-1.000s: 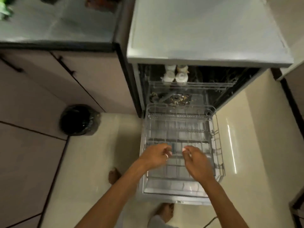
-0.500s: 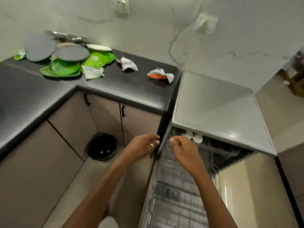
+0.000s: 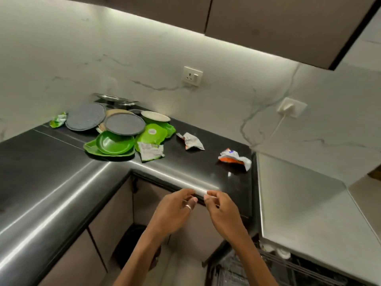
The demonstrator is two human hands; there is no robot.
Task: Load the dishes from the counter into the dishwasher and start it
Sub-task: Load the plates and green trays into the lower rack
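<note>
Dishes point(image 3: 123, 125): lying heaped at the table's point(image 3: 41, 172) back corner, well apart from the open dishwasher point(image 3: 299, 213); left hand point(image 3: 175, 213) and right hand point(image 3: 224, 215) hovering between, fingers point(image 3: 183, 195) loosely curled, holding nothing, seemingly free for reaching the pile

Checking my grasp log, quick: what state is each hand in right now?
Left hand: open, fingers loosely curled, holding nothing.
Right hand: open, fingers loosely curled, holding nothing.

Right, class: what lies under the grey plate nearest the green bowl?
Under the grey plate a tan plate shows its rim behind, and the green bowl pokes out in front. Anything beneath its middle is covered.
</note>
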